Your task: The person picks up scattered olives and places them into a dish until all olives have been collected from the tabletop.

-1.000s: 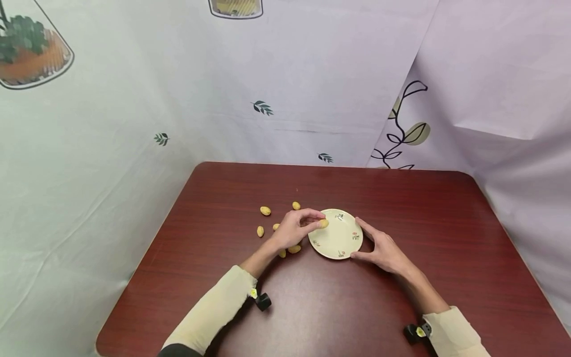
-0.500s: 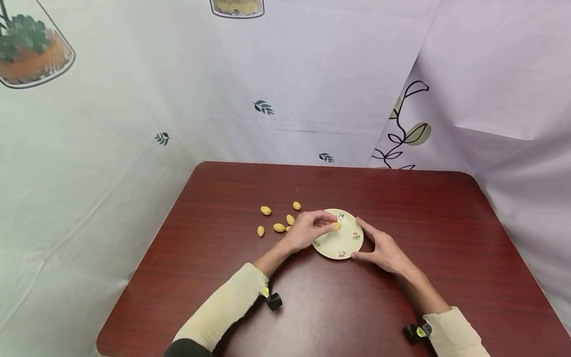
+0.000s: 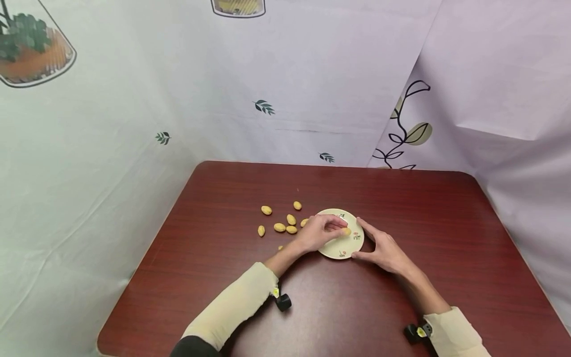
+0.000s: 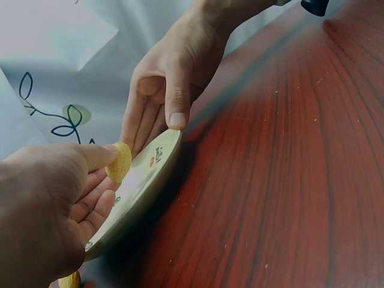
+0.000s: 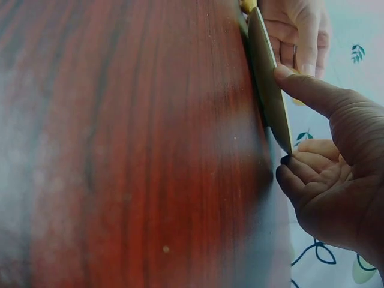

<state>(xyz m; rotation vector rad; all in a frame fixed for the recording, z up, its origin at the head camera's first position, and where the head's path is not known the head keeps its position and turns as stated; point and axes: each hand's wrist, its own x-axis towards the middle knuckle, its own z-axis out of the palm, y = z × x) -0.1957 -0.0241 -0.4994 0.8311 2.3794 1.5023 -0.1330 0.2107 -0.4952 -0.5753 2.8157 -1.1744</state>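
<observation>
While small dark and red prints (image 4: 159, 154) can be made out around the face of the cream plate (image 3: 332, 249), they are too tiny to be read. The plate is supported by a dark red-brown bench (image 3: 446, 248) with visible wood grain and rounded far corners. Behind and beside it, pale cloth (image 3: 312, 59) is hung in loose folds, printed with leaf sprigs (image 3: 263, 106), a trailing vine (image 3: 417, 134) and a potted plant (image 3: 31, 49). A yellow nut-like piece (image 3: 346, 231) is pinched between thumb and fingertips by the left-hand grip (image 3: 317, 233), nearly closed, and is held above the plate. By the right-hand grip (image 3: 381, 250), spread wide, the right side of the plate's rim is touched, thumb and fingers being set well apart along it. Eight more yellow pieces (image 3: 279, 227) can be seen on the bench to the left of the plate, two of them partly covered from view. Cream sleeves (image 3: 232, 302) are worn, and a small black device (image 3: 283, 302) is carried near each wrist.
</observation>
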